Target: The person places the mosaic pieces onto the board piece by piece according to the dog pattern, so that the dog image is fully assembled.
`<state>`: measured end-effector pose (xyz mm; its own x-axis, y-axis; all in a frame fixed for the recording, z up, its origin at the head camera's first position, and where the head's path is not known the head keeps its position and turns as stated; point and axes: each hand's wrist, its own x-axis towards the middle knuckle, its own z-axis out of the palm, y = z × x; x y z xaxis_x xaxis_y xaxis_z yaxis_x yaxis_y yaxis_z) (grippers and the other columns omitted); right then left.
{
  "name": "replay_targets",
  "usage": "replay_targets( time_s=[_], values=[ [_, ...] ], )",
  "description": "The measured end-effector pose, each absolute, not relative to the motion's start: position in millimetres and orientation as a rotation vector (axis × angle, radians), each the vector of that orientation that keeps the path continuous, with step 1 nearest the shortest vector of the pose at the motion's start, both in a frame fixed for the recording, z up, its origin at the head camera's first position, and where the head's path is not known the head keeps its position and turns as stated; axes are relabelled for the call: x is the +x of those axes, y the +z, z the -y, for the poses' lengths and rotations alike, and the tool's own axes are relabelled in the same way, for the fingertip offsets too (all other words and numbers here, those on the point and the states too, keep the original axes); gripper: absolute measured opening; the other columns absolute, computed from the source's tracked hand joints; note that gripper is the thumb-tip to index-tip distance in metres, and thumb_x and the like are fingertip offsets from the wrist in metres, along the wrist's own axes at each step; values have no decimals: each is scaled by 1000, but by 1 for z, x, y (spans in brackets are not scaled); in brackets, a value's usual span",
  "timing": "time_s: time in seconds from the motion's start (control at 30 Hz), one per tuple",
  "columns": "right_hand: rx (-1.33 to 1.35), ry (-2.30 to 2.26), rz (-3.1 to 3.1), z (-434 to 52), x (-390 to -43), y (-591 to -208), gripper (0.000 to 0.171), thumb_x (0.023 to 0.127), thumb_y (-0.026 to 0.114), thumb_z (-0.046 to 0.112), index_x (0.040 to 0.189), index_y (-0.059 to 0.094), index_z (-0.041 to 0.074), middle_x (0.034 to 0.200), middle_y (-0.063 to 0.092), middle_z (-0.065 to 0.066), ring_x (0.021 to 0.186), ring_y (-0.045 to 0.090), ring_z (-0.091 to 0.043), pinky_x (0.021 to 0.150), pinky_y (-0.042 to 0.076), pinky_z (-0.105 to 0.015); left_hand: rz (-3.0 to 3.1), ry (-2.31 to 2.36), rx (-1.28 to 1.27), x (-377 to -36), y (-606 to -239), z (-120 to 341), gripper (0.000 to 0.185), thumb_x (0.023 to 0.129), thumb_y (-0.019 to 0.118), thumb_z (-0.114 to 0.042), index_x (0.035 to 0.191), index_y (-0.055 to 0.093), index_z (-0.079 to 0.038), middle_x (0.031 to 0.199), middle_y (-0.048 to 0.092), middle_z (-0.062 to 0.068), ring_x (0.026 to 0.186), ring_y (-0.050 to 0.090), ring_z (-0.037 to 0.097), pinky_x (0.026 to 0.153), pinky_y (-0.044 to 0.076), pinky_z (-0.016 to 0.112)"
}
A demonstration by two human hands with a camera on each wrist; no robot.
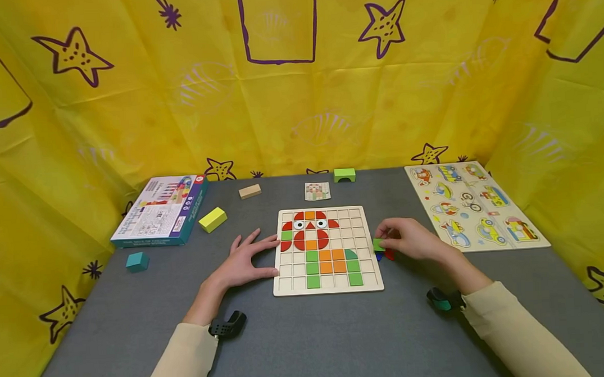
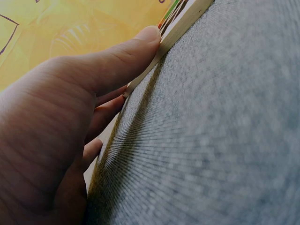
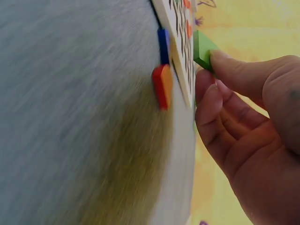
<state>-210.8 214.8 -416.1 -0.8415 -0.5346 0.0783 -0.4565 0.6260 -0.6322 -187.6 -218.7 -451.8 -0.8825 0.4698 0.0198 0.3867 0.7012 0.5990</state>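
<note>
green tile point(image 1: 378, 244): small flat square piece, pinched in the right hand's fingertips, at the right edge of the board, just above the tabletop.
right hand point(image 1: 414, 241): grip closed on the green tile, thumb and fingers curled round it point(image 3: 205, 49); hand sits right of the board, tile at its leftward tip.
key relation: open grid cells lie left of the tile, across the board's right rim; right hand is the nearer one by far; tile too square to call a long axis.
loose pieces: blue piece point(image 3: 163, 44) and red piece point(image 3: 162, 86) lie on the tabletop just beside the board edge, below the held tile.
puzzle board point(image 1: 371, 284): wooden grid, partly filled with red, orange, green tiles and two eye pieces; flat at centre.
left hand point(image 1: 244, 262): grip spread, fingers straight, flat on the tabletop, fingertips touching the board's left edge point(image 2: 185, 23).
further out: pattern card point(image 1: 317, 191), green arch block point(image 1: 344, 175), tan block point(image 1: 250, 191), yellow block point(image 1: 213, 219), teal block point(image 1: 137, 261), game box point(image 1: 162, 210), vehicle puzzle point(image 1: 472, 204).
tabletop point(image 1: 308, 340): grey felt.
</note>
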Motion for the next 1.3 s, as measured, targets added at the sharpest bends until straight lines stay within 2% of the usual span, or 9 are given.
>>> replay_targets(
  time_s=[0.17, 0.5, 0.67, 1.3],
  values=[
    [-788, -1021, -2722, -195, -222, -414, 9, 92, 73, 6, 99, 69, 8, 90, 66, 1, 81, 59, -18, 77, 51, -37, -2766, 927, 702, -188, -452, 219, 74, 85, 78, -50, 148, 55, -19, 158, 42, 0, 152, 10, 38, 114, -9, 64],
    [-780, -1054, -2714, -160, -244, -408, 8, 93, 73, 5, 100, 69, 7, 90, 65, -3, 81, 57, -21, 74, 50, -36, -2779, 928, 719, -188, -451, 219, 74, 84, 79, -49, 147, 56, -18, 157, 42, -1, 152, 11, 37, 114, -8, 64],
    [-750, -1043, -2691, -147, -252, -407, 9, 93, 72, 6, 102, 69, 8, 92, 64, -3, 84, 57, -22, 76, 49, -35, -2782, 929, 719, -188, -451, 219, 74, 84, 79, -50, 147, 56, -18, 157, 42, -1, 152, 11, 37, 115, -8, 64],
    [-779, -915, -2688, -120, -262, -416, 8, 95, 69, 3, 102, 70, 7, 92, 65, -3, 82, 56, -20, 76, 49, -34, -2794, 920, 728, -188, -454, 220, 73, 85, 78, -51, 146, 57, -18, 156, 44, -1, 152, 12, 37, 114, -7, 65]
  ],
)
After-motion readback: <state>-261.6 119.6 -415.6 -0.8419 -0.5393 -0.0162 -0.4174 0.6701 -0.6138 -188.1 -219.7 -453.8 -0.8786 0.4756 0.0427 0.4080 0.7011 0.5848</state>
